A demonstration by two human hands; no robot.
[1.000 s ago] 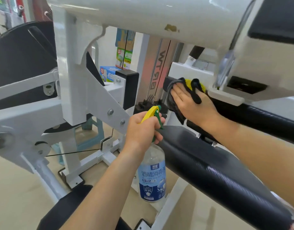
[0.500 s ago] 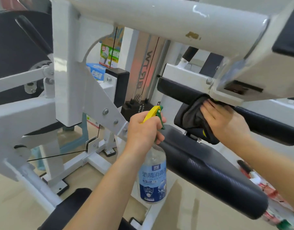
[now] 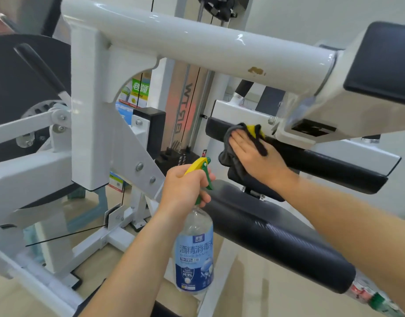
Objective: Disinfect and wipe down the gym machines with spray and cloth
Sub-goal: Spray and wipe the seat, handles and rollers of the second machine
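The right hand (image 3: 254,156) has slid the grey cloth (image 3: 227,157) left along the far pad (image 3: 334,165), lying flat and half hiding it; the left hand (image 3: 185,191) grips the spray bottle (image 3: 194,255).

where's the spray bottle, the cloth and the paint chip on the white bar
spray bottle (image 3: 194,255), head view, on its blue label
cloth (image 3: 226,159), head view, on the grey fold hanging below the fingers
paint chip (image 3: 255,70), head view, on the brown spot itself

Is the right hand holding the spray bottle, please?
No, the left hand grips the bottle; the right hand presses a cloth.
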